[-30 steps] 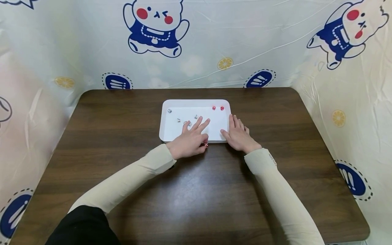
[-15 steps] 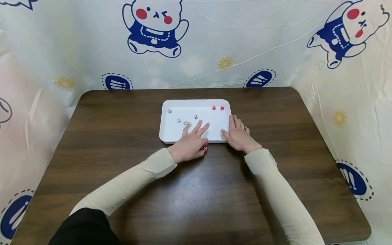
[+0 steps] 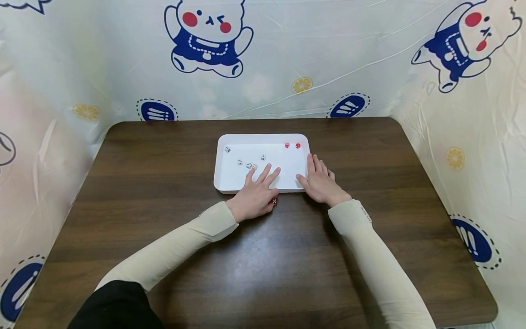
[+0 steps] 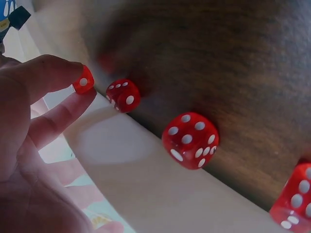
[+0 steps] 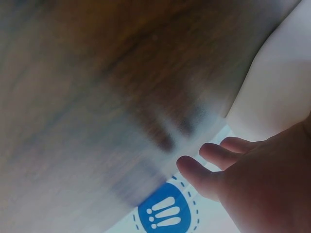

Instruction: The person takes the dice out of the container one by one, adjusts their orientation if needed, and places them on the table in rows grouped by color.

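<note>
Dark brown wooden tabletop [image 3: 255, 265] lies before you as your left hand [image 3: 253, 198] pinches a small, rounded, white-dotted red die [image 4: 83, 81] between thumb and finger, just beside the white rectangular tray's [image 3: 250, 147] near edge, your right hand [image 3: 322, 185] at its right edge, thumb spread from straight fingers.

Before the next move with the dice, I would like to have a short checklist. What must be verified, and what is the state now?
1. Left hand has the held red die secure: ok, pinched between thumb and finger.
2. Held die above the tray: not ok, it appears just outside the near edge.
3. Right hand steadying the tray: cannot tell; it is at the right edge, pressure not visible.
4. Two red dice in the tray apart from white dice: ok.
5. No loose red dice outside: not ok, three show on the table.
</note>
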A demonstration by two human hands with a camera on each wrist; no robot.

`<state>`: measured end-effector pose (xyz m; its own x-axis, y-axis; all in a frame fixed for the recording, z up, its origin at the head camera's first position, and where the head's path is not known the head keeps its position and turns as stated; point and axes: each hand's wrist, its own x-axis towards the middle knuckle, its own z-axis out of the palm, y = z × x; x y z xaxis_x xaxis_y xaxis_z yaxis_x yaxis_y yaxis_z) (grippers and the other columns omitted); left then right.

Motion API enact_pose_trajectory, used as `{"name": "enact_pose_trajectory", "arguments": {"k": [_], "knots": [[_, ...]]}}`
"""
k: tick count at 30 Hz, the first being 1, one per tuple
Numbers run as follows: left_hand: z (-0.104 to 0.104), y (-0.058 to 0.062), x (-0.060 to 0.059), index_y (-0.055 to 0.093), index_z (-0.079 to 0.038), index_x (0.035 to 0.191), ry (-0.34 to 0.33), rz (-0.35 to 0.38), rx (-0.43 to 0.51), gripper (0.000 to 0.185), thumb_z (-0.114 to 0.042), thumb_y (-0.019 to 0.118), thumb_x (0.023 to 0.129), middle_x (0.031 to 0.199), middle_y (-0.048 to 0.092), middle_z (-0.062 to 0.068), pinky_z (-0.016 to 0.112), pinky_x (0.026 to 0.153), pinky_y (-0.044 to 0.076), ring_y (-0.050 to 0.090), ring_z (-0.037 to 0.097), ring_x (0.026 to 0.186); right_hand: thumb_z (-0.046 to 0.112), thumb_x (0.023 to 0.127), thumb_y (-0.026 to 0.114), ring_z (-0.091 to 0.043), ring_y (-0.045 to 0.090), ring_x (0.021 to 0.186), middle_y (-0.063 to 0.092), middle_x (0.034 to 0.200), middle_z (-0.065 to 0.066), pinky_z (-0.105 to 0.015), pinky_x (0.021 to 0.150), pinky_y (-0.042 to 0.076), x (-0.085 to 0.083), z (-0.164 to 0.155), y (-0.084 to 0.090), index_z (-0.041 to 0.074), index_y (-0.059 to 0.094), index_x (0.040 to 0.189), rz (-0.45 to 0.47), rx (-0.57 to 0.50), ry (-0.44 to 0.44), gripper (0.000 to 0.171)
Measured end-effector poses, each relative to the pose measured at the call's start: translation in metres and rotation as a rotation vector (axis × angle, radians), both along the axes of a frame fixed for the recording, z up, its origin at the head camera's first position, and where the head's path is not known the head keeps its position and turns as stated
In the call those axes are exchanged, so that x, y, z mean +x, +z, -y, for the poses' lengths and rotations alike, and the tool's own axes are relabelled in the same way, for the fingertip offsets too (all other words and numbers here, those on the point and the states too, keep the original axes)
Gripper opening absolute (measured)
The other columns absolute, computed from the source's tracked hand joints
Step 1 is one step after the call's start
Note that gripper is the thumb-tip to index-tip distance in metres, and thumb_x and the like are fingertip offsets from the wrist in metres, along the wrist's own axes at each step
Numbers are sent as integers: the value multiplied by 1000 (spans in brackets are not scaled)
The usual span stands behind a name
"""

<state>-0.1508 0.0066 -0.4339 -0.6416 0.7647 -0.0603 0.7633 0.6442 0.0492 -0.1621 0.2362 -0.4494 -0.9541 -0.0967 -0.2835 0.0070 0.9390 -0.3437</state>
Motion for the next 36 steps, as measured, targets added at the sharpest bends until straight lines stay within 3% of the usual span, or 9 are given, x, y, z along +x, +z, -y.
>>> {"name": "enact_pose_trajectory", "arguments": {"k": [22, 36], "knots": [[1, -4, 1, 67, -17, 92, -1, 31, 29, 12, -28, 66, 88, 158, 27, 15, 69, 107, 22, 16, 39, 148, 54, 100, 30, -40, 1, 149, -6, 163, -18, -65, 114, 10, 0, 0, 0, 7, -12, 154, 14, -18, -3, 83], [1, -4, 1, 67, -17, 94, -16, 10, 17, 14, -29, 67, 88, 158, 27, 15, 69, 107, 23, 17, 39, 148, 51, 101, 33, -40, 1, 150, -6, 163, -17, -65, 114, 10, 1, 0, 0, 8, -12, 154, 15, -25, -7, 82]]}}
